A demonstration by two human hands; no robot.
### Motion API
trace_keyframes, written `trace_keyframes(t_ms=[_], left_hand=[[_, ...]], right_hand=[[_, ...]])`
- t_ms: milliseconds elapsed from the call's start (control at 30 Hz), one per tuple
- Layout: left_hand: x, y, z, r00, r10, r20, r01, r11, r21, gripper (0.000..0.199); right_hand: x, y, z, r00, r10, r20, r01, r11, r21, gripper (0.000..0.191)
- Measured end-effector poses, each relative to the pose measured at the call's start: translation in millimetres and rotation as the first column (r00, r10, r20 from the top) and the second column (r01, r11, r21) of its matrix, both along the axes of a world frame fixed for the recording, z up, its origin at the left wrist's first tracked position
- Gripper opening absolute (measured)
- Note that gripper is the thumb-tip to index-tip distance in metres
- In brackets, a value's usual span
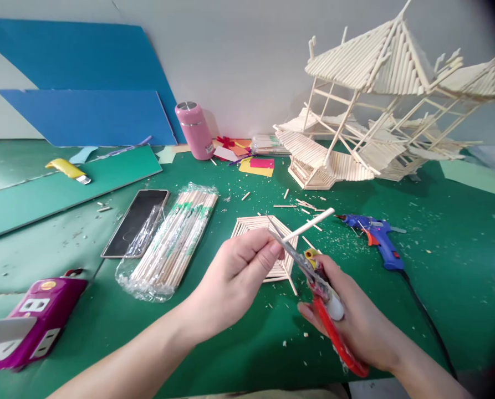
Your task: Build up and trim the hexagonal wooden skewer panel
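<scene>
My left hand [241, 271] pinches a thin wooden stick [311, 223] whose free end points up and to the right. In my right hand [353, 313] are red-handled scissors [326, 327], their blades parted around the stick close to my left fingertips. A yellow roll-like piece [311, 254] shows by the scissors' pivot; what it belongs to I cannot make out. Behind and below both hands lies a flat polygonal panel of glued sticks [255, 223], partly covered by my left hand. One stick pokes out at its lower right.
Right of the hands lies a blue glue gun [376, 233] with its cord. A stick-built pavilion model [355, 100] stands behind. On the left are bagged sticks [176, 238], a phone [126, 221], a purple power strip [51, 310] and a yellow utility knife [66, 168]. A pink bottle [195, 130] stands near the wall.
</scene>
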State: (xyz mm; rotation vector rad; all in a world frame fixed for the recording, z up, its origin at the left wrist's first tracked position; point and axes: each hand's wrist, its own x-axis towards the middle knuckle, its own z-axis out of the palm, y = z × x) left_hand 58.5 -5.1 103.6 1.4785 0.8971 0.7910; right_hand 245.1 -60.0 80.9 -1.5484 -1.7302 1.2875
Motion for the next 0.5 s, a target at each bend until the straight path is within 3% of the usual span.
trace_keyframes(t_ms=[100,167,200,267,333,433,500], left_hand=[[-1,2,-2.6,0.943,-0.110,0.315,0.217,0.920,-0.326,0.024],[-1,2,-5.0,0.896,-0.118,0.428,0.313,0.852,-0.420,0.023],[-1,2,-6.3,0.894,-0.116,0.433,0.318,0.845,-0.430,0.023],[1,-1,-8.6,0.946,-0.095,0.308,0.212,0.904,-0.372,0.023],[4,-5,-10.3,0.998,-0.035,0.061,0.045,0.984,-0.173,0.022],[7,-10,-11.5,0.984,0.063,-0.165,-0.041,0.990,0.135,0.024],[7,-10,-12.0,0.989,0.036,-0.143,-0.016,0.990,0.139,0.026]], right_hand=[[4,-6,-2.8,0.999,0.011,0.042,-0.013,0.999,0.029,0.026],[5,-11,-7.1,0.999,0.030,0.041,-0.031,0.999,0.032,0.021],[4,-13,-9.8,0.999,0.029,0.027,-0.030,0.999,0.028,0.018],[3,-16,-15.2,1.000,-0.007,0.002,0.007,1.000,0.024,0.013],[1,-17,-19.5,0.998,-0.067,0.007,0.066,0.997,0.031,0.012],[-2,-17,-20.9,0.994,-0.112,0.013,0.112,0.993,0.032,0.014],[-4,-18,-18.7,0.992,-0.128,0.004,0.128,0.992,0.021,0.016]])
